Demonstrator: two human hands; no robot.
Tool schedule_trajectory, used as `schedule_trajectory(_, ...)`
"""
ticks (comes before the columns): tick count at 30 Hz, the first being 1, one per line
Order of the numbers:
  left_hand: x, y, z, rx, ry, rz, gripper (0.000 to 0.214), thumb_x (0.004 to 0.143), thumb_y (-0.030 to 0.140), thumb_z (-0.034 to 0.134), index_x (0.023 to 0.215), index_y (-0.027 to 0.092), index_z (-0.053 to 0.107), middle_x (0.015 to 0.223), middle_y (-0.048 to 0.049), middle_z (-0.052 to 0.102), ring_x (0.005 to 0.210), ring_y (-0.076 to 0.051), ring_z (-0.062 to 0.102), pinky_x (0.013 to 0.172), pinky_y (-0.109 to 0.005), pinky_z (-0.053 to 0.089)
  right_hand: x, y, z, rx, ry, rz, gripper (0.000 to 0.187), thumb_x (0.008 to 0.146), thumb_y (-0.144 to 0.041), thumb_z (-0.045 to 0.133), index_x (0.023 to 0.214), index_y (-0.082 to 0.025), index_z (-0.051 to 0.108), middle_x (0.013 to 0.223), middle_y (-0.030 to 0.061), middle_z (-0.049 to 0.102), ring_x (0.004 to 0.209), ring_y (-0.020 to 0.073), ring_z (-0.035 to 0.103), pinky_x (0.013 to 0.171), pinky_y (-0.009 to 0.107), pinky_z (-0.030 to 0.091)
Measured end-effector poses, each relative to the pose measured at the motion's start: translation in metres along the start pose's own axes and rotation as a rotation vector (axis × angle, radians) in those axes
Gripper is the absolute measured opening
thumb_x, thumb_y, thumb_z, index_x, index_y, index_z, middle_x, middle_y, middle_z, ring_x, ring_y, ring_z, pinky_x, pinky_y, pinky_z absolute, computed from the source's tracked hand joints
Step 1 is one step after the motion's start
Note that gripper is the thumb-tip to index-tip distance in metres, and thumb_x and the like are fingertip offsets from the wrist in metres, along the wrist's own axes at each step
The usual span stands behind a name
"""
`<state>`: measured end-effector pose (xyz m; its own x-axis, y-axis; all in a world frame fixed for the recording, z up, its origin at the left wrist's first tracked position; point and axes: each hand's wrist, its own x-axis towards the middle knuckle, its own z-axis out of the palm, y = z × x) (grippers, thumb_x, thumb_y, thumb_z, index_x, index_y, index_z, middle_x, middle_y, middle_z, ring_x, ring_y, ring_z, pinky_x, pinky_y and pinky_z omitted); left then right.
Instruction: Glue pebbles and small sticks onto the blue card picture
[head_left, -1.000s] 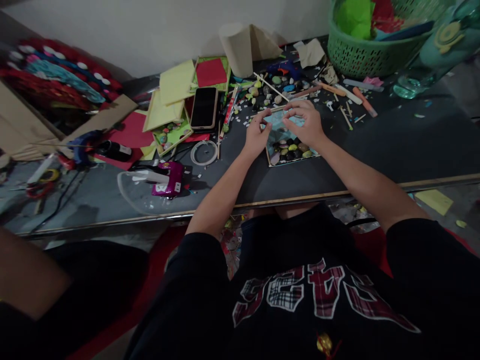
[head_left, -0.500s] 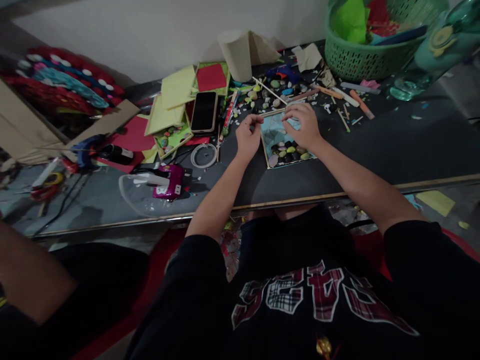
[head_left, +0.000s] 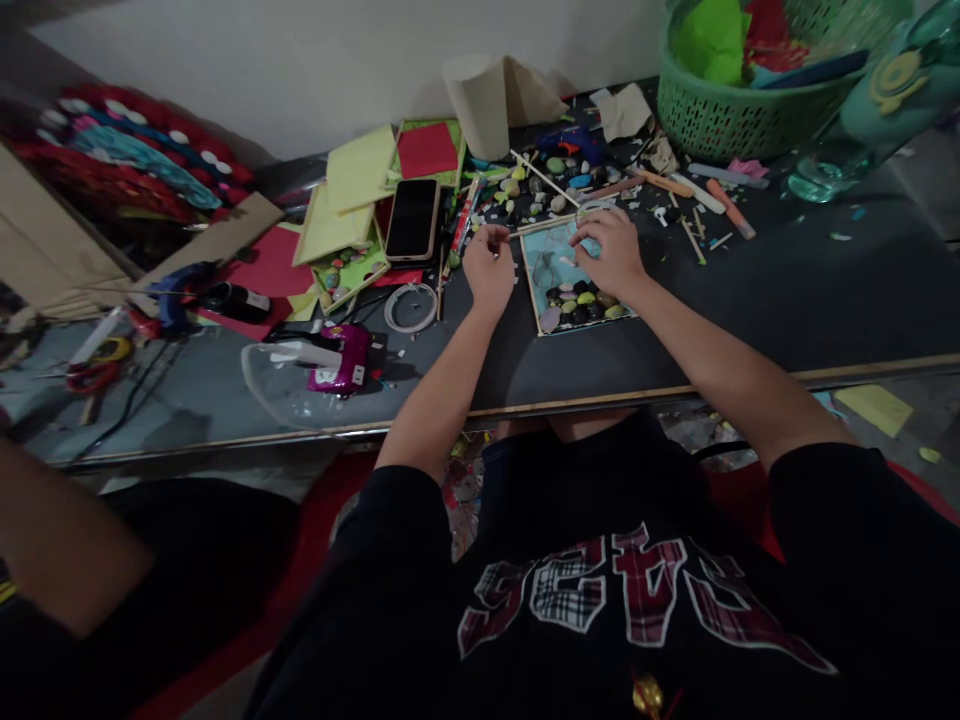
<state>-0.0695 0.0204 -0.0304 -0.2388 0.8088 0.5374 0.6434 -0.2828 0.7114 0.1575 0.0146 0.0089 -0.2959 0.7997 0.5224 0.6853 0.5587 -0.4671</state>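
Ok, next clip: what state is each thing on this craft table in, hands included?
blue panel: flat on the table, pebbles along its near edge
left hand: fingers curled beside the panel's far left corner, grip unclear
right hand: open, resting on the panel
phone: face up, screen dark
paper roll: standing upright
green basket: upright, holding coloured paper

Panel point(head_left: 555, 262): light blue ground with thin dark lines, pale wood edge. Pebbles point(head_left: 581, 300) on its near part: black, green, yellow, pink. Table point(head_left: 787, 290): dark grey, white flecks at the far side. Basket point(head_left: 720, 115), far right: green lattice. Phone point(head_left: 412, 218): black screen, tan case. Paper point(head_left: 358, 168) to its left: pale yellow. Card point(head_left: 427, 150) beyond the phone: red on green. Punch point(head_left: 339, 362), near left: magenta. Shirt point(head_left: 637, 600): black, with red-and-white plaid letters.
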Motion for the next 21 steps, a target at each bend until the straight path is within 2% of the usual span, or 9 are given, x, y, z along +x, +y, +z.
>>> schedule_trajectory(5,0.030,-0.007,0.007,0.129,-0.080,0.085,0.019,0.090,0.021,0.056,0.104,0.025,0.067,0.111,-0.0092,0.071,0.116,-0.029,0.062,0.111,-0.048,0.045,0.000,0.001,0.001,-0.012,-0.041,0.033,0.013,0.089,-0.025,0.058,0.090,-0.022,0.071,0.114,0.0075,0.069,0.118,0.0294,0.058,0.109,0.052,0.045)
schedule_trajectory(10,0.066,-0.014,0.014,0.318,-0.262,0.178,0.036,0.092,0.015,0.041,0.112,0.025,0.070,0.120,-0.0120,0.070,0.127,-0.035,0.053,0.112,-0.058,0.035,-0.003,-0.004,-0.001,-0.011,-0.032,0.023,0.015,0.086,-0.021,0.058,0.090,-0.023,0.072,0.113,0.0065,0.068,0.119,0.0299,0.057,0.107,0.054,0.045)
schedule_trajectory(13,0.082,-0.023,0.018,0.277,-0.302,0.161,0.027,0.091,0.021,0.046,0.096,0.025,0.072,0.106,-0.0130,0.071,0.128,-0.035,0.051,0.112,-0.055,0.035,-0.005,-0.009,-0.004,-0.009,-0.046,0.020,0.014,0.084,-0.019,0.060,0.089,-0.023,0.072,0.114,0.0059,0.069,0.119,0.0304,0.056,0.107,0.056,0.044)
schedule_trajectory(15,0.090,-0.028,0.020,0.266,-0.296,0.161,0.022,0.089,0.024,0.049,0.086,0.024,0.070,0.106,-0.0139,0.070,0.127,-0.035,0.051,0.111,-0.053,0.035,-0.006,-0.011,-0.006,-0.003,-0.051,0.023,0.014,0.083,-0.018,0.059,0.089,-0.024,0.071,0.114,0.0059,0.068,0.118,0.0305,0.056,0.106,0.056,0.043)
schedule_trajectory(21,0.093,-0.026,0.016,0.149,-0.274,0.277,0.016,0.089,0.039,0.057,0.086,0.028,0.068,0.104,-0.0105,0.069,0.122,-0.031,0.053,0.105,-0.045,0.043,-0.005,-0.010,-0.005,0.019,-0.061,0.048,0.014,0.082,-0.016,0.061,0.089,-0.022,0.072,0.112,0.0078,0.068,0.117,0.0300,0.057,0.107,0.053,0.045)
